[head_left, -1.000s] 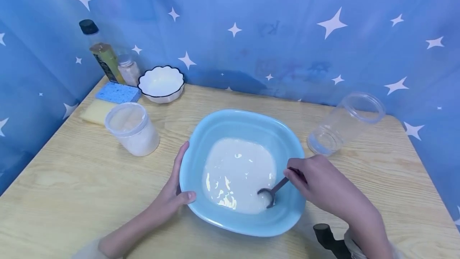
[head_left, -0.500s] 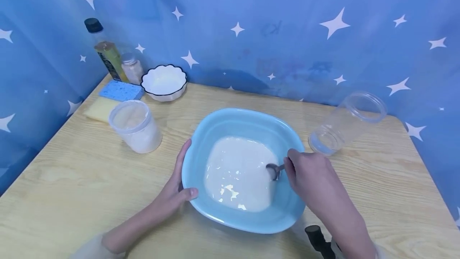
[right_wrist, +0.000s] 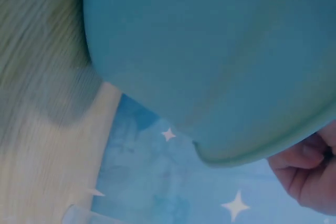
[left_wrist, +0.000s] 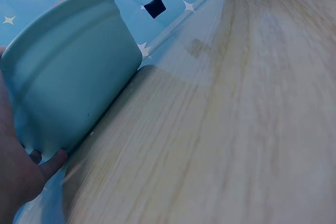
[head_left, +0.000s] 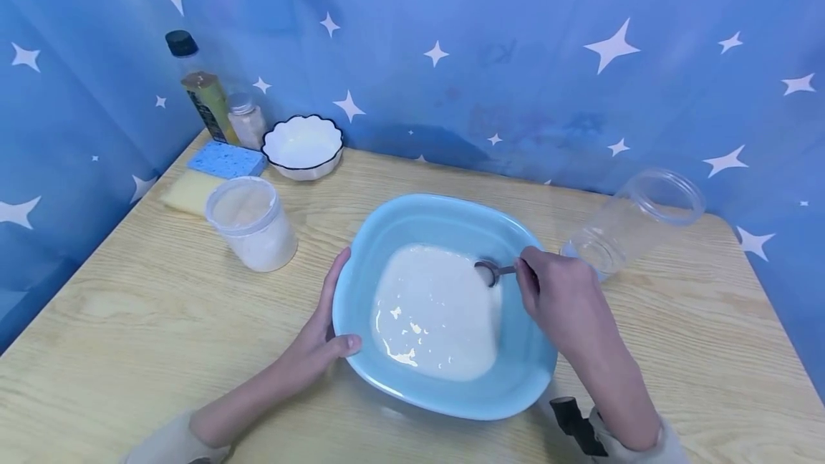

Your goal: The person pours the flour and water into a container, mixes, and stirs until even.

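A light blue basin (head_left: 451, 401) holding white liquid (head_left: 432, 313) sits on the wooden table. My left hand (head_left: 322, 342) holds the basin's left side, thumb at the rim and fingers along the outer wall. In my right hand (head_left: 561, 296) is the handle of a dark spoon (head_left: 505, 270), its bowl at the right far part of the liquid. The left wrist view shows the basin's outer wall (left_wrist: 73, 72) and my left hand's fingers against it. From the right wrist, the wall (right_wrist: 199, 51) hides the spoon; my right hand (right_wrist: 304, 174) shows curled above the rim.
Left of the basin stands a tub of white powder (head_left: 254, 228). Behind it are a yellow sponge (head_left: 190, 193), a blue sponge (head_left: 227, 159), an oil bottle (head_left: 211, 106), a small jar (head_left: 246, 120) and a scalloped bowl (head_left: 303, 143). A clear container (head_left: 634, 217) stands right.
My right hand has moved the spoon away from me along the basin's right side, from the near part of the liquid to the far part. My left hand keeps its hold on the basin.
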A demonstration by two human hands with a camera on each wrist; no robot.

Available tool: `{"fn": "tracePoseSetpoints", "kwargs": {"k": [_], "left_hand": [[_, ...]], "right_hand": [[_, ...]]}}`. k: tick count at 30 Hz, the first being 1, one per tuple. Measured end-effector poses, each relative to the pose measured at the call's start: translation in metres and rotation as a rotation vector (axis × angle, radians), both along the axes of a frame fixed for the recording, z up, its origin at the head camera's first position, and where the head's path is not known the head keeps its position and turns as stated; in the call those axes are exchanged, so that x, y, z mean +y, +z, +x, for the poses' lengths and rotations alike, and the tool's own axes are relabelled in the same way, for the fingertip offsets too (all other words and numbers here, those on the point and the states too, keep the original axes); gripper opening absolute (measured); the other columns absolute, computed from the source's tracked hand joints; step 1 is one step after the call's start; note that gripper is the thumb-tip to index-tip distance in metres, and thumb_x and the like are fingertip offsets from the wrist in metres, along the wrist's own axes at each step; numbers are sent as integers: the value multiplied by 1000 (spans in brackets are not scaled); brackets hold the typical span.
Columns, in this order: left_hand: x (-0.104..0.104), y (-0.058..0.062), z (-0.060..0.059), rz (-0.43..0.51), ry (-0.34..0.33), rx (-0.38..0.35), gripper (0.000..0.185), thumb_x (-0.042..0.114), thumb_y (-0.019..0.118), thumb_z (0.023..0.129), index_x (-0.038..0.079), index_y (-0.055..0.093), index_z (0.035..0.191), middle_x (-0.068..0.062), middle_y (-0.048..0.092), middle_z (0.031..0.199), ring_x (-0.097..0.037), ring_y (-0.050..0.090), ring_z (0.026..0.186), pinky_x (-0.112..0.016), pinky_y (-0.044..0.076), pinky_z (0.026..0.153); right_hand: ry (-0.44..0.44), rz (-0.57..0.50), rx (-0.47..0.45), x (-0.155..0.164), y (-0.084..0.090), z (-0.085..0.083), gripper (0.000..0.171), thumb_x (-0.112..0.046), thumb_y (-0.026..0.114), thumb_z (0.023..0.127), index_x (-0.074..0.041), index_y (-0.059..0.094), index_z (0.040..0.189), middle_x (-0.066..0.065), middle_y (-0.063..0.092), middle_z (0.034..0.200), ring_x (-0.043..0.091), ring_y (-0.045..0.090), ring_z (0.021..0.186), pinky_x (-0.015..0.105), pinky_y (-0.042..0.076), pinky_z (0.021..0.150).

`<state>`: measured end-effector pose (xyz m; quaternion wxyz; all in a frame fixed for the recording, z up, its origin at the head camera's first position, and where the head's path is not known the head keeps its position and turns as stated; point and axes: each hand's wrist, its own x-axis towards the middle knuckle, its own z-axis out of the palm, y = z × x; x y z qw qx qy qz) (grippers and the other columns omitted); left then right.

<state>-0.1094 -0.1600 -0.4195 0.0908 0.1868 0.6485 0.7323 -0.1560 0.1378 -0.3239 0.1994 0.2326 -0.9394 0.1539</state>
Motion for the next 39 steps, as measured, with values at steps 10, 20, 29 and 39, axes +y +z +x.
{"fn": "tracePoseSetpoints", "kwargs": {"k": [10,20,29,39], "left_hand": [[0,1,-1,-8,-3,28,91,12,56,81,32,-1,149,-3,2,154,-44,25,129,-40,48,89],[-1,2,0,-10,-1,18,91,13,57,81,33,-1,149,-5,2,153,-47,25,128,-40,50,85],[-1,2,0,8,-14,18,92,12,57,81,32,-2,149,-6,2,153,-48,25,127,-41,51,83],[0,2,1,10,-14,22,91,11,55,81,31,-2,149,-7,3,153,-48,26,126,-41,51,83]], "right_hand": [[167,-89,145,4,-16,-16,14,3,64,80,-5,57,71,-2,45,58,7,35,46,20,31,39],[176,-165,43,1,-18,-19,4,-1,66,82,-5,67,82,-2,53,64,6,40,49,21,36,43],[54,-129,-103,28,15,-6,9,-9,61,89,-9,66,81,-10,38,54,5,31,43,21,29,40],[79,-114,-207,37,20,-4,10,-9,61,89,-10,67,82,-10,34,53,4,29,44,21,28,40]]}}
